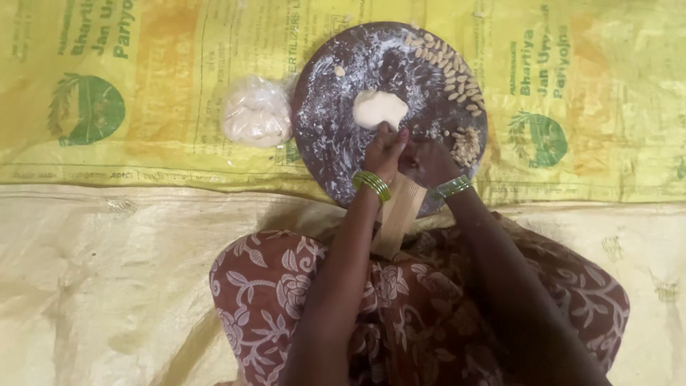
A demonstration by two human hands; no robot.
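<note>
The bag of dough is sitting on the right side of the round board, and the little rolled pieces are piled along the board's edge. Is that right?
Not quite. The bag of dough sits on the left side of the round board, not the right, as the head view shows. The rest holds: the little rolled pieces are piled along the board's edge.
</note>
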